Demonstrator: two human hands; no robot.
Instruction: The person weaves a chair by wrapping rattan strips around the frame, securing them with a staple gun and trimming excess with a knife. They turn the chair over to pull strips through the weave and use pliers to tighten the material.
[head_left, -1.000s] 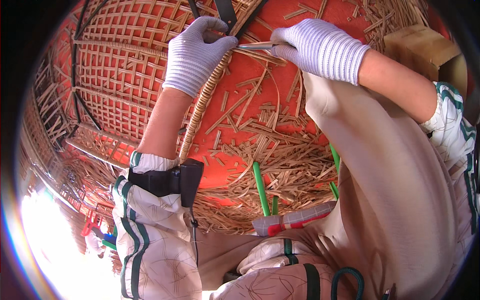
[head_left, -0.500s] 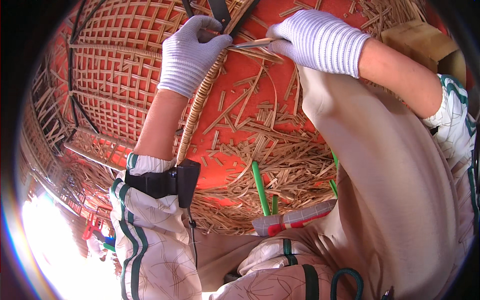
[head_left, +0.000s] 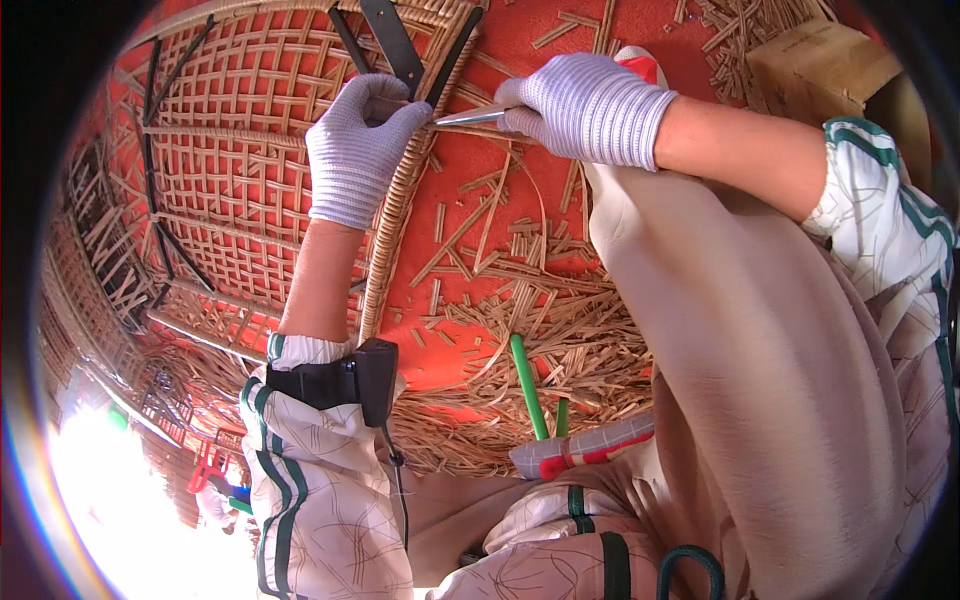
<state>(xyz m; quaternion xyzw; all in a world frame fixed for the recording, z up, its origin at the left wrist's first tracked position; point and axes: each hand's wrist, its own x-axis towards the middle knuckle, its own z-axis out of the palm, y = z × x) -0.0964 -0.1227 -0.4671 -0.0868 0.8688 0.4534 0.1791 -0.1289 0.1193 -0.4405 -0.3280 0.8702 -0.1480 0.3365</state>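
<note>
Blade tip close to gloved fingers on the woven rim

The left hand [head_left: 362,145] grips the rattan panel's rim [head_left: 395,215]; at its three o'clock, the right hand [head_left: 590,105] is clenched on a thin metal blade [head_left: 470,116] aimed at those fingers. A slip could likely nick the glove or split a strand.

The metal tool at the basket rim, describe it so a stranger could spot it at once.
Find the big woven basket on the red floor, then its thick braided rim. At the rim's top the right hand holds a slim metal tool, the only shiny pointed thing among tan strips.
</note>
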